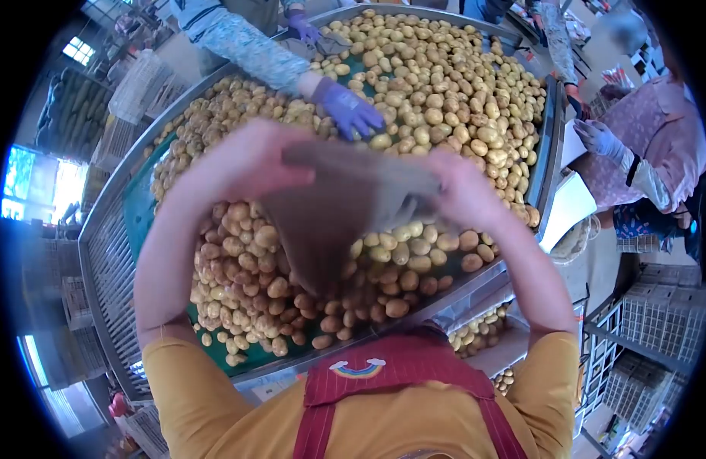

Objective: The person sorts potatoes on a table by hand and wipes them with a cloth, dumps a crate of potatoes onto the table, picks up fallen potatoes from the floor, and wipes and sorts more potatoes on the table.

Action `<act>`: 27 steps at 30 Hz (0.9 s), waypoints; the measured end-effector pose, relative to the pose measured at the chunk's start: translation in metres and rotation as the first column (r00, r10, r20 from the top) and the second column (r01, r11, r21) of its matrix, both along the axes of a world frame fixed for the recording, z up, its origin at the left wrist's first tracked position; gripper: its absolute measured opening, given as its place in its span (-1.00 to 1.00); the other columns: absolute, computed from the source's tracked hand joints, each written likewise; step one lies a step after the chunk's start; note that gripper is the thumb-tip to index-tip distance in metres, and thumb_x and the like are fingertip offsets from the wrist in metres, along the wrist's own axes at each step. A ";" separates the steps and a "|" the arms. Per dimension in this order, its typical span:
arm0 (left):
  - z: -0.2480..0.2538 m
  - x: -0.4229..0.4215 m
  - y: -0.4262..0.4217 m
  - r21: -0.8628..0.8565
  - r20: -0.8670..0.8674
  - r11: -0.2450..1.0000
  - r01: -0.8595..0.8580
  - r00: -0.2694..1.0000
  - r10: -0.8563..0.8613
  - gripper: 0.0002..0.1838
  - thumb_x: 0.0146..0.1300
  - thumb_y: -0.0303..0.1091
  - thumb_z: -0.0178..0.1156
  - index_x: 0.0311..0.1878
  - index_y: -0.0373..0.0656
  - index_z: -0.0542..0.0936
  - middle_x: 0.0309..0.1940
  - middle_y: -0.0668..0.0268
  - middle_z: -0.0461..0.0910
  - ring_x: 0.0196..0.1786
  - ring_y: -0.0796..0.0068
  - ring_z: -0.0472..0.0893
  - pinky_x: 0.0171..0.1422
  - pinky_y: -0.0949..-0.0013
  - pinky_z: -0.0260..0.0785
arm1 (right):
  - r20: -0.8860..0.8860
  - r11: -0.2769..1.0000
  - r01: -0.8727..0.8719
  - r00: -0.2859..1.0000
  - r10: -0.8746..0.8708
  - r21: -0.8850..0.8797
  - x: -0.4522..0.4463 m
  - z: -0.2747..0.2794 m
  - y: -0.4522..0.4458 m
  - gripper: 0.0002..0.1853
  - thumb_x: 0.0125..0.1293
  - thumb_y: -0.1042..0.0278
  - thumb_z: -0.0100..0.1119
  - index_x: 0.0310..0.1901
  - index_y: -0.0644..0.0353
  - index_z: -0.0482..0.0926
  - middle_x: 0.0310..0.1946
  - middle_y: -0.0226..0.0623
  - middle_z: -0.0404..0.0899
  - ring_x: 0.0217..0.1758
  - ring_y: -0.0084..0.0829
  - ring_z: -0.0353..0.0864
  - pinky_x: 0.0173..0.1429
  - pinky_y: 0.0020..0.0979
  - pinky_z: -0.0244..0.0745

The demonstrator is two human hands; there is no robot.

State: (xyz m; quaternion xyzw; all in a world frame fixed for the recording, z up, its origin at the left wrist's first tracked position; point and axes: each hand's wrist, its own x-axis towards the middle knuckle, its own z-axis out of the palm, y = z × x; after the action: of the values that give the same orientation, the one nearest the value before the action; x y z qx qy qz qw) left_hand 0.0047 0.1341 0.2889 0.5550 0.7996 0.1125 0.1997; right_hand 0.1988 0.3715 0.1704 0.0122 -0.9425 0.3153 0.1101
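Note:
Over a broad heap of potatoes (444, 92) on the sorting table, I hold up a limp brown and grey cloth item (330, 206). Motion smears it, so its exact kind cannot be made out. My left hand (265, 161) is closed on its upper left edge. At the other end, my right hand (456, 183) grips the greyish part. Both hands are bare and blurred. The cloth's lower end hangs above the potatoes nearest me and hides some of them.
Across the table a co-worker's purple-gloved hand (349, 107) reaches onto the potatoes. Another gloved person (651, 138) stands at the right. A metal rim (551, 153) surrounds the table, with slatted rollers (112, 291) at left. Potatoes lie in a white chute (483, 333) below; crates (666, 314) stand right.

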 end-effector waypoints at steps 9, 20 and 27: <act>0.029 0.034 -0.024 0.291 -0.646 0.946 0.144 0.759 0.083 -0.49 -0.05 -0.60 0.28 0.04 0.00 0.73 -0.18 0.31 0.75 -0.09 0.20 0.72 0.03 0.23 0.58 | -0.326 0.946 -0.106 0.922 0.209 0.307 0.000 0.084 0.007 -0.31 -0.14 0.55 0.16 0.19 0.06 0.64 0.20 -0.26 0.65 0.25 -0.06 0.61 0.23 -0.01 0.48; -0.262 -0.111 0.072 -0.070 -0.186 0.977 0.204 0.959 -0.213 0.11 0.19 -0.15 0.42 0.68 0.13 -0.09 0.68 0.20 -0.06 0.70 0.14 -0.05 0.74 -0.18 -0.31 | -0.014 0.839 0.082 0.996 -0.088 0.538 -0.139 -0.189 0.024 -0.20 0.10 0.01 0.32 0.45 -0.07 0.42 0.52 -0.43 0.30 0.69 -0.28 0.00 0.64 0.18 -0.06; -0.285 -0.171 0.146 0.026 -0.421 0.993 -0.111 0.900 0.112 -0.32 0.44 0.15 0.02 0.59 0.63 0.10 0.63 0.29 0.16 0.60 -0.18 0.17 0.52 -0.23 0.26 | 0.324 0.844 0.106 0.892 -0.314 0.525 -0.212 -0.184 0.050 -0.39 0.41 -0.18 -0.04 0.19 0.16 0.65 0.58 -0.39 0.20 0.71 -0.24 -0.08 0.65 0.29 -0.28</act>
State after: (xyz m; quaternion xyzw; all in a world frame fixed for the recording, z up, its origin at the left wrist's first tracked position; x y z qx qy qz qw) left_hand -0.1663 0.2797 0.0034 0.5196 0.8543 0.0017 0.0153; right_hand -0.0132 0.4212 -0.0140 -0.1299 -0.9889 0.0451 -0.0559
